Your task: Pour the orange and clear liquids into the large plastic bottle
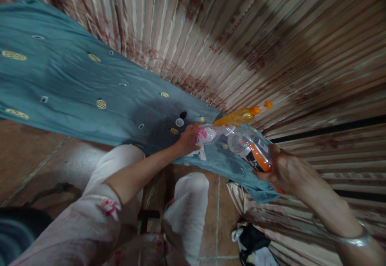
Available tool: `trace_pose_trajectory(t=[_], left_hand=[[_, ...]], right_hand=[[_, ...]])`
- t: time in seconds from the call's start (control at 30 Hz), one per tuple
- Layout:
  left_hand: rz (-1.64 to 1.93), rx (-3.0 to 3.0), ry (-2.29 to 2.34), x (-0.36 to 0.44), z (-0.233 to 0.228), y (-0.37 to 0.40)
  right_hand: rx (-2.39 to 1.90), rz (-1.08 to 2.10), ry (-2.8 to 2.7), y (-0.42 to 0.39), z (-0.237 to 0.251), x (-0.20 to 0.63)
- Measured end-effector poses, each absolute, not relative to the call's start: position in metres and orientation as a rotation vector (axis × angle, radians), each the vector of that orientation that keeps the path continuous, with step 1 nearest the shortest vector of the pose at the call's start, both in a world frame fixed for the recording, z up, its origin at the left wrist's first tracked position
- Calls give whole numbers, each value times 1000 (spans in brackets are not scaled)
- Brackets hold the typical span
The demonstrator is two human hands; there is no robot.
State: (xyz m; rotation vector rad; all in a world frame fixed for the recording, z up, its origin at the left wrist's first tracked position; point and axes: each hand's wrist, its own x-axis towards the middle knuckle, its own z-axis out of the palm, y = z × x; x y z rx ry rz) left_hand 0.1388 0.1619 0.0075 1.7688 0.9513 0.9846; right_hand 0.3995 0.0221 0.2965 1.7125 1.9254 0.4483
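Observation:
My left hand [189, 140] is wrapped round a small clear plastic bottle [208, 134] with pink on its side. My right hand [280, 170] grips a larger clear plastic bottle [241, 140] with an orange and black label, tilted so its mouth points left. The necks of the two bottles meet between my hands; whether liquid passes cannot be seen. Just behind them lies a yellow bottle [237, 117] with an orange pump top. A white cap [179, 122] and a black cap [183, 115] rest left of the bottles. White tissue-like material [201, 153] shows below my left hand.
A long surface under a blue-green cloth [75, 85] with pineapple prints runs across the view. Pleated patterned curtain [193, 36] hangs along its back and right side. My knees [189, 193] are at the front edge. Dark and white fabric [253, 242] lies on the tiled floor.

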Motion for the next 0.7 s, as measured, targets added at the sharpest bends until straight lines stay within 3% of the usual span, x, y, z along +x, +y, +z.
trace_pose_trajectory(t=[0.7], left_hand=[[997, 1786, 962, 140, 3, 162]], right_hand=[[1691, 476, 1909, 21, 297, 399]])
